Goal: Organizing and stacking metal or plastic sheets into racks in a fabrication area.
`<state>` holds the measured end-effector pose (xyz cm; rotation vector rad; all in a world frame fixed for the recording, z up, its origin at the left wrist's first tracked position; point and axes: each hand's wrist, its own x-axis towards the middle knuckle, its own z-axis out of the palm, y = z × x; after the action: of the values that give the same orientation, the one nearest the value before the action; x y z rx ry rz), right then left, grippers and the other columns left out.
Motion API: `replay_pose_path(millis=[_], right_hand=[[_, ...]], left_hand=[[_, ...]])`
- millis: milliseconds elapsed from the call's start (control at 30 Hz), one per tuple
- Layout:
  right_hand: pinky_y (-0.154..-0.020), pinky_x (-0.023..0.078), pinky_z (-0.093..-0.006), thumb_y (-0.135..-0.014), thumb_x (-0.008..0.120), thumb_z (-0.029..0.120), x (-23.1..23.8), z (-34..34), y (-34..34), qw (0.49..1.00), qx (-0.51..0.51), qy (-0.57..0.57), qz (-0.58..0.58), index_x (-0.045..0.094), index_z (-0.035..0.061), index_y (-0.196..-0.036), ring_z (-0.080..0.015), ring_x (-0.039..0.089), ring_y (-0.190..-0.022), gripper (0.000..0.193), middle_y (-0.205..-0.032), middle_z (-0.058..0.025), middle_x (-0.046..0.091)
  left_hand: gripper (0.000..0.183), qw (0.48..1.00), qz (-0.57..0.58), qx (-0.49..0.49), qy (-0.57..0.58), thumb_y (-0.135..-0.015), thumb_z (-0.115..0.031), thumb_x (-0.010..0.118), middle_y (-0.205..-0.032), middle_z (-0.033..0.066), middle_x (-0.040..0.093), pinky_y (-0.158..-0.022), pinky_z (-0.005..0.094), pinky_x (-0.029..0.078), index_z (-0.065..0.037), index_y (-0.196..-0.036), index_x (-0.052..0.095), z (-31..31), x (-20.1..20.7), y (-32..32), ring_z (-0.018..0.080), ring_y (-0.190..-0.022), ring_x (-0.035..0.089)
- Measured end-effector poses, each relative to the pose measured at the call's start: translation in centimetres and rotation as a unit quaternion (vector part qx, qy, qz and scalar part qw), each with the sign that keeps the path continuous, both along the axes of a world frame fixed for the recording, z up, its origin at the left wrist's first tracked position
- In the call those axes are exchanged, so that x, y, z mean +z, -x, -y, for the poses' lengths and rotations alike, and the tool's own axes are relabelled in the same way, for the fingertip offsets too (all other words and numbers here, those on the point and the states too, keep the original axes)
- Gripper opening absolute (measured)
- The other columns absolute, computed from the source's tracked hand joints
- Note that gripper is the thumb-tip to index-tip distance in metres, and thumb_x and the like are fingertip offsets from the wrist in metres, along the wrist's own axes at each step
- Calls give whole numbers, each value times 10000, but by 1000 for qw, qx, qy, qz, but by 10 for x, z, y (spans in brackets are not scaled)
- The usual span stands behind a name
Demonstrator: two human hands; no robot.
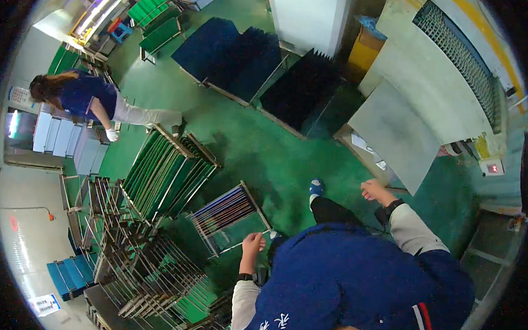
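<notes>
My left hand (253,244) hangs at my side with the fingers curled in and nothing seen in it. Nearest to it is a low metal rack (245,190) with a row of thin slats or panels in one part. My right hand (378,191) is held out on the other side, fingers loosely curled, with no object visible in it. Beyond that hand stands a flat grey panel (396,132) that leans by a large pale machine (441,72). Both hands are apart from these things.
Racks of dark panels (227,56) stand ahead on the green floor (241,141). At left are a rack of green panels (159,173) and piled metal frames (150,271). A co-worker (92,98) with a white glove bends there. A yellow bin (365,52) stands by the white pillar (307,18).
</notes>
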<state>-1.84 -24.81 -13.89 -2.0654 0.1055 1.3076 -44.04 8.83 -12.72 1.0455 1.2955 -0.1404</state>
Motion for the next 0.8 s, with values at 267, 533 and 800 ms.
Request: replay_pose_path(millis=[267,533,800], right_hand=[[-437,444,-299,-837,535,281,-24,26,-97,997,-69,34,-3,566,60,-879,-162,554,-508,227,-658,-78,599],[-425,441,-296,-820,564,236,-20,-19,-124,998,-55,-16,-29,565,24,-878,-154,540,-496,220,-677,-93,599],[-453,469,-300,-804,568,210,-62,-17,-219,985,78,-77,132,604,20,-870,-181,585,-520,204,-699,-104,626]], left_hand=[[296,995,18,-85,-47,-870,-265,594,-755,58,645,-531,230,481,14,-967,618,-10,29,-121,122,-627,609],[315,997,-71,-32,26,-852,-313,607,-719,56,638,-521,251,477,-2,-899,616,-41,1,-133,135,-586,604],[291,997,-36,-71,19,-853,-298,602,-695,70,633,-471,253,466,-7,-853,613,-118,-32,-244,147,-555,595]])
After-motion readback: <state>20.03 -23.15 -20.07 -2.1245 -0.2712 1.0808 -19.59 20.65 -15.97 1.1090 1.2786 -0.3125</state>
